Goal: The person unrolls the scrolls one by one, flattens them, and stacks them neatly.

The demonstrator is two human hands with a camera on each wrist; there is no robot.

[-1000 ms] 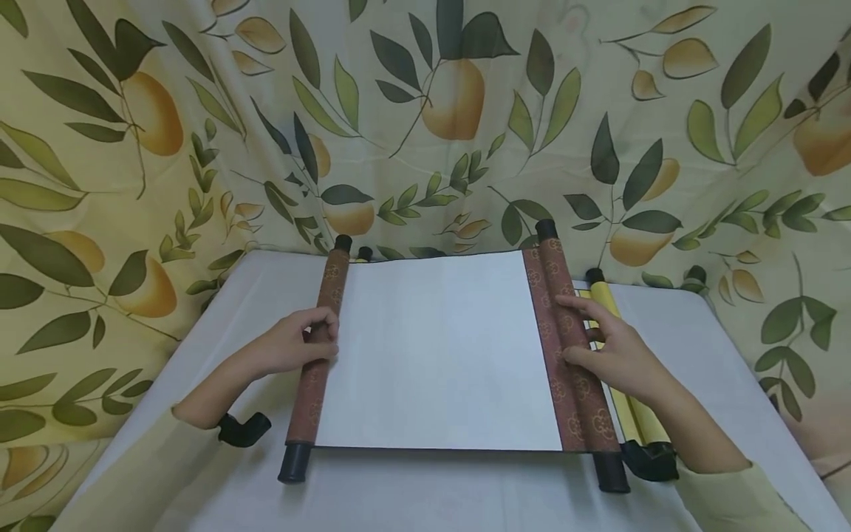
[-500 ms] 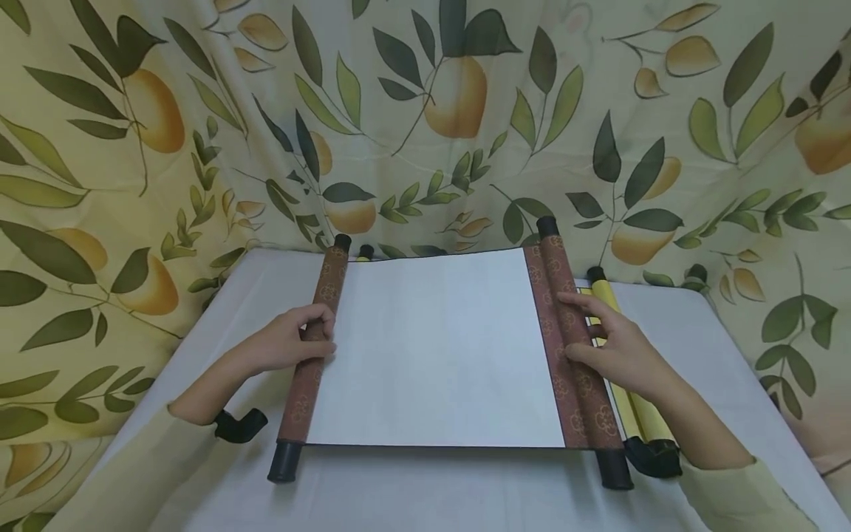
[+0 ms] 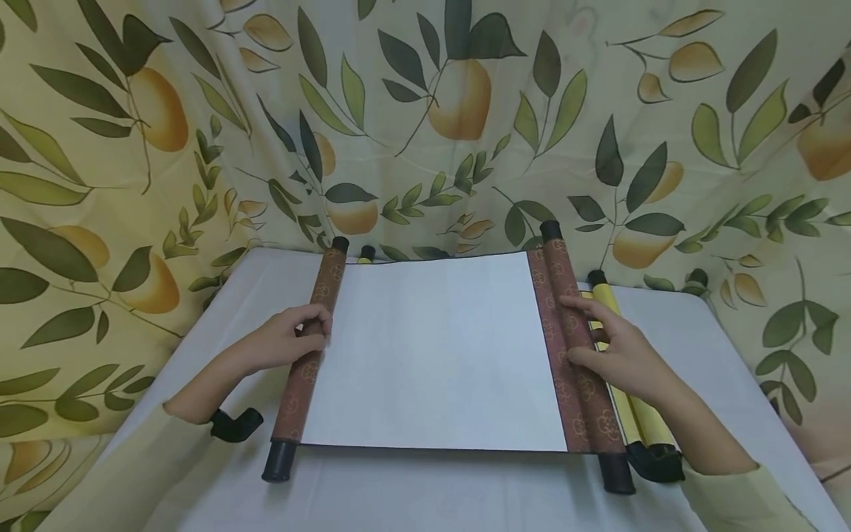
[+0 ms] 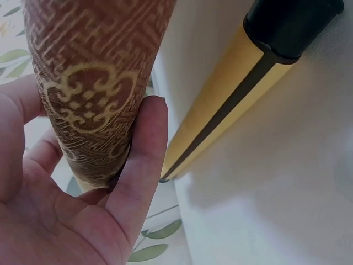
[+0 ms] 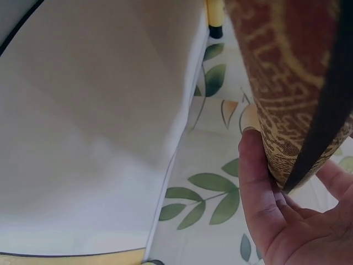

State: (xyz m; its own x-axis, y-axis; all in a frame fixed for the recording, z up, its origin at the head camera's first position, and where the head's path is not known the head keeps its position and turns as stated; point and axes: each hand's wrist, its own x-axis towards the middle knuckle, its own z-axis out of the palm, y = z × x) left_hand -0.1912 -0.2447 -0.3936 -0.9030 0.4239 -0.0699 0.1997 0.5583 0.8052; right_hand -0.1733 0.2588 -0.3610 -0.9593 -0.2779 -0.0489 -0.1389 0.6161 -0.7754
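A hanging scroll with a blank white sheet [image 3: 439,355] is spread between two reddish-brown patterned rollers with black end knobs. My left hand [image 3: 282,338] grips the left roller [image 3: 298,403] around its middle. In the left wrist view, thumb and fingers wrap the gold-patterned roller [image 4: 91,94]. On the other side, my right hand [image 3: 618,353] holds the right roller [image 3: 594,403], and a brown strip of the scroll lies beside that roller. The right wrist view shows fingers curled about the roller [image 5: 292,83]. A shadow beneath the near edge suggests the scroll is above the table.
A yellow roll [image 3: 648,425] with black ends lies on the white table [image 3: 425,495], partly behind my right hand. Another black-and-yellow end [image 3: 366,254] peeks out behind the sheet. Leaf-and-fruit printed cloth [image 3: 425,177] hangs behind the table.
My left hand has moved the left roller a little to the left, widening the visible white sheet. The right hand and roller have shifted only slightly right in view.
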